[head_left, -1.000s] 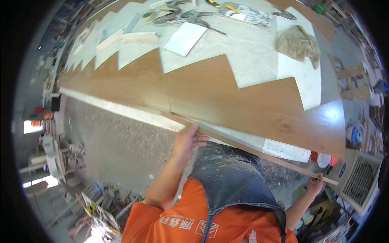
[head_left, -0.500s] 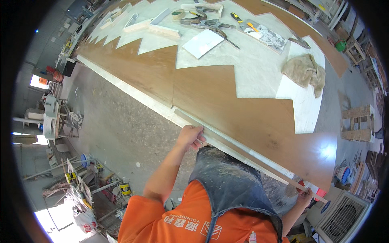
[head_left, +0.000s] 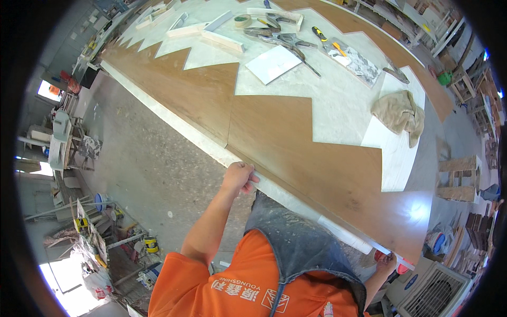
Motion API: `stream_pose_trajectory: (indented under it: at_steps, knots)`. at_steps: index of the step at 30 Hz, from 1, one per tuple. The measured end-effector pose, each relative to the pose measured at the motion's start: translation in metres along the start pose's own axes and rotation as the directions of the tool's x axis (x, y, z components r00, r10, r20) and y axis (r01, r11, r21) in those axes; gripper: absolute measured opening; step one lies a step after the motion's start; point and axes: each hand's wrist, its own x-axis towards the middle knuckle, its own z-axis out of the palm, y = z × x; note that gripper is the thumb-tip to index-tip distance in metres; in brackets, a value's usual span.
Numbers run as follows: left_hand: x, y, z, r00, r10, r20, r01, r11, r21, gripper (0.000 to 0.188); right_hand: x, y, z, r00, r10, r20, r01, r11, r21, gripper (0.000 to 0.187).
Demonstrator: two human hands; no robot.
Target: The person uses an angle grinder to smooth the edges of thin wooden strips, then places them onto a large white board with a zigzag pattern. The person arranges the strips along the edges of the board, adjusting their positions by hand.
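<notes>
- Left hand (head_left: 238, 178) grips the near edge of the panel (head_left: 296, 153): fingers curl over the pale edge strip (head_left: 211, 149), thumb under, clamped on it.
- Right hand (head_left: 387, 262) sits at the panel's near right corner, closed around the end of the strip; fingers wrapped on it, though the hand is small at the rim of view and partly hidden.
- Panel: long brown veneer board with a zigzag boundary against a white sheet (head_left: 338, 100); it lies flat on the bench, its near edge just in front of the person's apron (head_left: 296, 248).
- Change since a second ago: the left hand holds the same spot on the edge and the right hand remains at the corner. The view has tilted so more of the panel's far end and the floor (head_left: 142, 174) to its left now shows. The panel's lie against the white sheet looks unchanged.
- Reading: both hands appear set on the edge with no lift or slide begun; the grip looks like a settled hold, not a pass.
- Beyond the panel, on the white sheet: a crumpled beige cloth (head_left: 398, 113) toward the right, a white square tile (head_left: 273, 64) in the middle, clamps and hand tools (head_left: 285, 39) behind the tile, a tape roll (head_left: 242, 20) beside them.
- Left of the panel, well apart: cluttered floor with cans and a blue bucket (head_left: 100, 202).
</notes>
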Motion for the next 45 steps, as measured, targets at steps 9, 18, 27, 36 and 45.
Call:
stream_pose_trajectory:
  at_steps: [9, 18, 27, 36, 45]
  knots:
    - [-0.002, 0.002, 0.001, 0.999, 0.043, -0.006, -0.043, 0.999, 0.013, 0.023, -0.006, -0.001, 0.003, 0.999, 0.025, 0.044, -0.027, 0.999, 0.036, 0.025]
    - [-0.007, 0.002, 0.001, 1.0, 0.018, -0.022, -0.017, 0.999, 0.047, 0.024, 0.009, -0.009, -0.031, 0.948, 0.086, 0.305, -0.095, 0.995, 0.016, 0.021]
    - [-0.009, 0.0, 0.004, 1.0, -0.012, -0.02, 0.012, 1.0, 0.018, 0.022, 0.0, -0.018, -0.031, 0.814, 0.138, 0.565, -0.124, 0.99, -0.062, 0.023]
    - [-0.005, -0.001, 0.002, 1.0, -0.01, -0.027, 0.01, 1.0, -0.003, 0.023, 0.012, -0.013, -0.036, 0.921, 0.085, 0.379, -0.085, 0.996, -0.017, 0.021]
    - [-0.003, 0.004, 0.001, 1.0, -0.007, -0.02, 0.007, 1.0, -0.007, 0.026, 0.017, -0.013, -0.041, 0.928, 0.095, 0.361, -0.084, 0.995, -0.047, 0.021]
